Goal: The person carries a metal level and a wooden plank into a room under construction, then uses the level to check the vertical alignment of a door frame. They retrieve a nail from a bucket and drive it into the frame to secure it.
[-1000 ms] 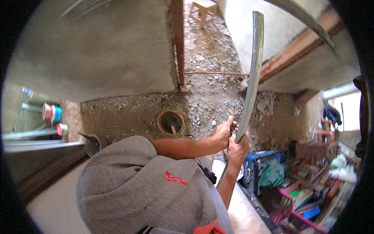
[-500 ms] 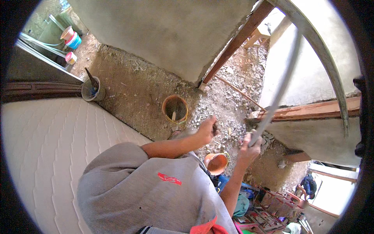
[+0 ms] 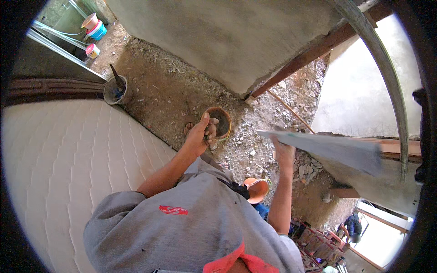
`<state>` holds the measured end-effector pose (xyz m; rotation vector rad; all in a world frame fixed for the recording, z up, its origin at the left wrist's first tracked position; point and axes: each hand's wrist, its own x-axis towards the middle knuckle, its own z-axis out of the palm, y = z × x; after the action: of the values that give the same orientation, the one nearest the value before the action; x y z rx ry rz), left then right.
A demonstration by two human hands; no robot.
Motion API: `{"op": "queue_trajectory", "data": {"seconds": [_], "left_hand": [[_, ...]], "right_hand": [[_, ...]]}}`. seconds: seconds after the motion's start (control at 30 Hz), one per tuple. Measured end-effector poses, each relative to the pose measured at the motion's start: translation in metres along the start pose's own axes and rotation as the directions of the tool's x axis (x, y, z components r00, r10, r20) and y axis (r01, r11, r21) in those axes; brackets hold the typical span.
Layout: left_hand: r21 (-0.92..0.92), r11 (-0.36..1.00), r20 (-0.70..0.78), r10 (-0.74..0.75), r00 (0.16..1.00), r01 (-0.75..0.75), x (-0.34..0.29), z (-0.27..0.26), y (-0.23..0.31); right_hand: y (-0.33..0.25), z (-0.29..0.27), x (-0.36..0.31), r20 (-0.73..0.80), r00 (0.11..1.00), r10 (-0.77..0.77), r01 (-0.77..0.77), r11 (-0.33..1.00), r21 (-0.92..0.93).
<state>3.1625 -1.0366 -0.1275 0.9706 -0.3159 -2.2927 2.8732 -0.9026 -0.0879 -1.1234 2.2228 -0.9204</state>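
Note:
My right hand point(image 3: 284, 152) is closed round one end of a long flat grey board point(image 3: 334, 148), which looks like a plasterer's straightedge. The board stretches away to the right in front of a plastered wall, its far end smeared by motion. Over on the left, my left hand point(image 3: 199, 138) is raised with its thumb up and its dirty fingers loosely bent and apart; I see nothing in it. Behind those fingers, on the ground, stands an orange-rimmed bucket point(image 3: 229, 120), partly hidden by the hand.
An orange bucket point(image 3: 257, 191) sits close by my body. A whitish bucket point(image 3: 127, 94) with a dark-handled tool stands left, by a ridged pale panel point(image 3: 68, 173). Rubble point(image 3: 255, 152) covers the ground. A grey pole point(image 3: 382, 54) crosses upper right. Another person point(image 3: 353, 226) is far right.
The board has swung from steeply upright to nearly level, pointing right. My left hand has moved left to the front of the bucket, and its fingers have loosened.

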Motion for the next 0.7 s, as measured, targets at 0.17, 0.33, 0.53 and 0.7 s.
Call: {"op": "queue_trajectory", "data": {"seconds": [0.17,0.33,0.53,0.7], "left_hand": [[0.524,0.755,0.205,0.338,0.919,-0.395,0.008,0.015,0.088],[0.702,0.519,0.265,0.445,0.855,-0.488,0.025,0.006,0.187],[0.797,0.269,0.387,0.459,0.799,-0.541,0.061,-0.028,0.264],[0.715,0.463,0.192,0.591,0.783,-0.524,0.168,-0.048,0.281]], "right_hand": [[-0.078,0.149,0.071,-0.007,0.853,-0.521,0.519,0.847,0.114],[-0.147,0.242,0.106,0.076,0.846,-0.527,0.531,0.847,-0.033],[-0.164,0.285,0.139,0.055,0.866,-0.496,0.496,0.868,0.017],[-0.094,0.273,0.133,0.267,0.963,0.041,-0.007,0.992,-0.127]]}}
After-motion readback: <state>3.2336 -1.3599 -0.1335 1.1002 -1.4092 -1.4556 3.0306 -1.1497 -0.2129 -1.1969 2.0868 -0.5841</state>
